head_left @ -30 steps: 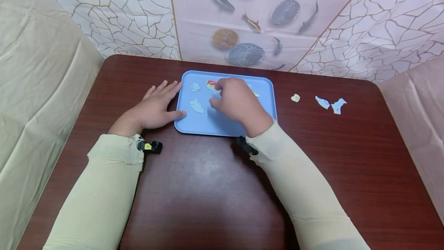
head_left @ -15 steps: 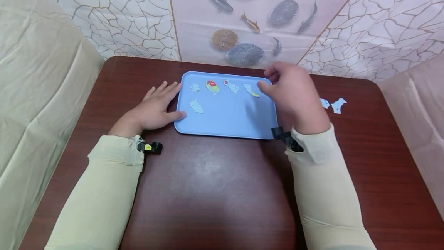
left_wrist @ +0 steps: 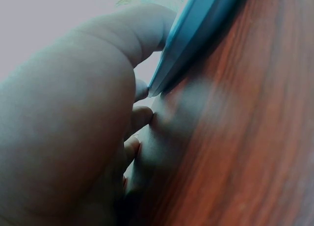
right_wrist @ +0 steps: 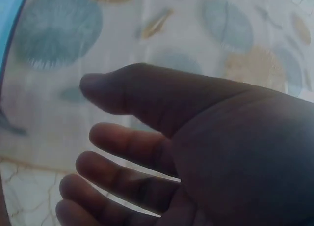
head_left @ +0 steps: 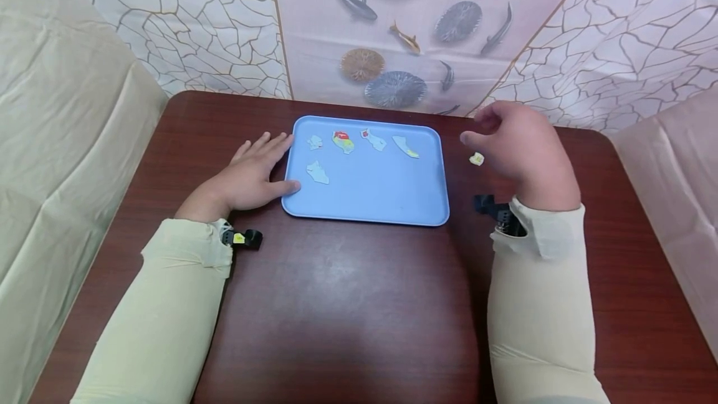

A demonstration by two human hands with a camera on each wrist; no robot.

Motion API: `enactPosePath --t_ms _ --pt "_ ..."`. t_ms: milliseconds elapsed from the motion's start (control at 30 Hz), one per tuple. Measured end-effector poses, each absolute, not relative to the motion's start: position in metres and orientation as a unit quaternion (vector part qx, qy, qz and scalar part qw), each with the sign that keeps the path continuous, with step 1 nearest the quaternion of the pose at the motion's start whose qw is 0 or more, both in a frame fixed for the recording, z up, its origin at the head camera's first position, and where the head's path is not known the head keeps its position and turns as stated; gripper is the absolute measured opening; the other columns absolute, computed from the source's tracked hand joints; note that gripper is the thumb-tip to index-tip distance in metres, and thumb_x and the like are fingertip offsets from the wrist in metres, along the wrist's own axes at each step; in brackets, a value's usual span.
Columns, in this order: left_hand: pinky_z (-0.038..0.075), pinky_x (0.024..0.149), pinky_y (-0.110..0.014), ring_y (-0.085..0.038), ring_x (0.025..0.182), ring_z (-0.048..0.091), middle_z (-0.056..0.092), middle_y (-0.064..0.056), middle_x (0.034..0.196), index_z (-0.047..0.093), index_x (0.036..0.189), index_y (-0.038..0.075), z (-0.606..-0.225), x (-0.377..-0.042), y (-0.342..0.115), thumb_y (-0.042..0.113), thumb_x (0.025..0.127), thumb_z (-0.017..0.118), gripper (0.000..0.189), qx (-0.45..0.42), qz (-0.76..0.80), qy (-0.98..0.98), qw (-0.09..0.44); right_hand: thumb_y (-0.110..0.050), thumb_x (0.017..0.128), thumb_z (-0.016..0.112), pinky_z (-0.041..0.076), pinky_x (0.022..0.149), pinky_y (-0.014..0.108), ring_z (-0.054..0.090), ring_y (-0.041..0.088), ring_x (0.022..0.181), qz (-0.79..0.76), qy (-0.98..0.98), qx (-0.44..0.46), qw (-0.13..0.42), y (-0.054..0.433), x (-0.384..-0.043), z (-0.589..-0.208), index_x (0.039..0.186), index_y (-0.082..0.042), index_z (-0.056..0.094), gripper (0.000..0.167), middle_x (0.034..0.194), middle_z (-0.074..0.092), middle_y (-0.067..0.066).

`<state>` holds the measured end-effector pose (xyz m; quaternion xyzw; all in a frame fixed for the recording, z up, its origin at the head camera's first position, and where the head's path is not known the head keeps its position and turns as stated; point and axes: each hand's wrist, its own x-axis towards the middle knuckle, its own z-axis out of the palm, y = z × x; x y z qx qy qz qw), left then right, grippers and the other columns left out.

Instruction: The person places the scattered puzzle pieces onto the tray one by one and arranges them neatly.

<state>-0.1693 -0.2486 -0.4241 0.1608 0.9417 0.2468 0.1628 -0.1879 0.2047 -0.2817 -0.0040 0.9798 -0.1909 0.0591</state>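
My left hand (head_left: 244, 176) lies with spread fingers at the left side of a blue tray (head_left: 370, 198), thumb over the rim. In the left wrist view the thumb (left_wrist: 142, 29) touches the tray edge. In the tray lie several flat, irregular cut-out pieces: a red-and-yellow piece (head_left: 343, 142), a pale piece with a red corner (head_left: 373, 139), a pale piece with a yellow tip (head_left: 406, 146), and plain pale blue pieces such as one lower left (head_left: 318, 173). Right of the tray, my right hand (head_left: 527, 151) hovers near a small yellow-and-white piece (head_left: 477, 159), holding nothing, its fingers loosely bent.
The tray stands on a dark reddish-brown wooden table (head_left: 336, 304). Behind it hangs a patterned cloth (head_left: 314, 61) with fish and round leaf prints. Cream cloth (head_left: 67, 111) drapes at the left side. Wrist cameras sit at both cuffs.
My right hand has moved right, from over the tray to beyond its right edge. It now covers the two pale pieces on the table. My left hand has stayed put.
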Motion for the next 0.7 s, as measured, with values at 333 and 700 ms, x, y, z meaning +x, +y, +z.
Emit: enactPosePath --t_ms 333,700 --pt "-0.005 0.141 -0.065 -0.038 0.179 -0.004 0.008 -0.008 0.192 0.007 0.184 0.023 -0.424 -0.170 -0.248 0.059 0.108 0.065 0.101 0.160 0.242 0.943 0.164 -0.041 0.106 0.072 0.051 0.106 0.069 0.062 0.047 0.125 -0.192 0.978 0.030 0.081 0.236 -0.202 -0.299 0.154 -0.003 0.062 0.061 0.143 0.067 0.027" --pt "-0.006 0.141 -0.065 -0.037 0.179 -0.004 0.009 -0.007 0.192 0.009 0.184 0.023 -0.423 -0.168 -0.248 0.058 0.109 0.066 0.100 0.160 0.245 0.943 0.160 -0.036 0.103 0.076 0.051 0.107 0.070 0.061 0.050 0.125 -0.178 0.978 0.034 0.098 0.255 -0.218 -0.330 0.146 0.000 0.066 0.057 0.141 0.068 0.029"
